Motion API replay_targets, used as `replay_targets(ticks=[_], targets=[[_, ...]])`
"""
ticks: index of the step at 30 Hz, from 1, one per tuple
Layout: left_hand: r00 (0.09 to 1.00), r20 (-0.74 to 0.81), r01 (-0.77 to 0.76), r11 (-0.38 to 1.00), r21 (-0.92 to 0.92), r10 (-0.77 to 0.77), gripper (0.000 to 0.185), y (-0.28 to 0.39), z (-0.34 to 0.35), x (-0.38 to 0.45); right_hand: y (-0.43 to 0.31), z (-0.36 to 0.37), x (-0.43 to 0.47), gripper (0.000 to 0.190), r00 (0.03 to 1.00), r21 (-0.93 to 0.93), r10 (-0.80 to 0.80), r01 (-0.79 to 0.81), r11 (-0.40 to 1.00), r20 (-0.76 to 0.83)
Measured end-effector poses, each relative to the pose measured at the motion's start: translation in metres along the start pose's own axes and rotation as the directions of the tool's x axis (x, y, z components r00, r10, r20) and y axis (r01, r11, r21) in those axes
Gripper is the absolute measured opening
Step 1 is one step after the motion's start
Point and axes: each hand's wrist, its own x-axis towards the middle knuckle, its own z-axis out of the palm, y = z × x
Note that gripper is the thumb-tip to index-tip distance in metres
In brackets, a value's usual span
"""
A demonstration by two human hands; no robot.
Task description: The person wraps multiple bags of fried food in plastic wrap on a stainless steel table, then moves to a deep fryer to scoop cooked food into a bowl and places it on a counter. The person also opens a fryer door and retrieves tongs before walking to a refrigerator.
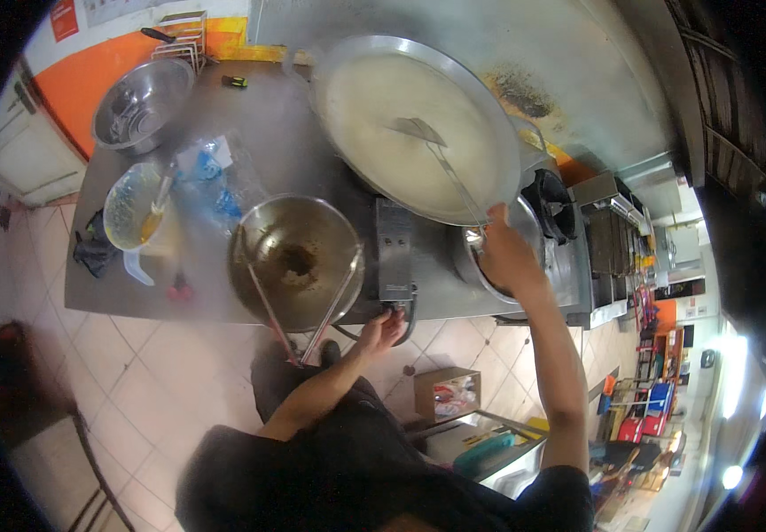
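My right hand (512,256) grips the handle of a long metal skimmer or spatula (449,174). The flat blade of this tool sits partly in pale, cloudy liquid (356,110) that fills a wide metal pan (416,45). My left hand (383,331) is at the table's front edge, its fingers around a small knob or valve (394,308) on the end of a metal burner control box (394,249). Left of that box stands a steel bowl (296,213) with brown residue in the bottom. Metal tongs (263,292) lie spread across it, their joined end past the table edge.
On the steel table (223,309) are a plastic jug (131,199) with a brush (160,199), plastic bags (210,173) and a large steel bowl (143,106). A steel pot (469,266) stands under my right hand. A black container (549,206) is farther right. Steam blurs the left side.
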Motion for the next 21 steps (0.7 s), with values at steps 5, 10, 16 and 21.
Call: replay_targets(ticks=[5, 10, 16, 21], targets=[[0.826, -0.282, 0.049, 0.437, 0.898, 0.488, 0.022, -0.007, 0.03, -0.009, 0.021, -0.073, 0.065, 0.045, 0.961, 0.027, -0.09, 0.086, 0.996, 0.26], [0.592, 0.512, 0.321, -0.764, 0.559, 0.623, 0.017, -0.011, 0.058, -0.018, 0.051, -0.116, 0.106, 0.032, 0.959, 0.075, -0.04, 0.02, 0.997, 0.279], [0.55, 0.715, 0.335, -0.898, 0.285, 0.432, 0.019, -0.015, 0.048, -0.013, 0.063, -0.132, 0.141, 0.026, 0.971, -0.182, -0.14, 0.176, 0.968, 0.194], [0.627, 0.584, 0.317, -0.853, 0.414, 0.516, 0.02, -0.016, 0.067, -0.034, 0.098, -0.15, 0.147, 0.022, 0.989, -0.194, -0.14, 0.147, 0.97, 0.051]])
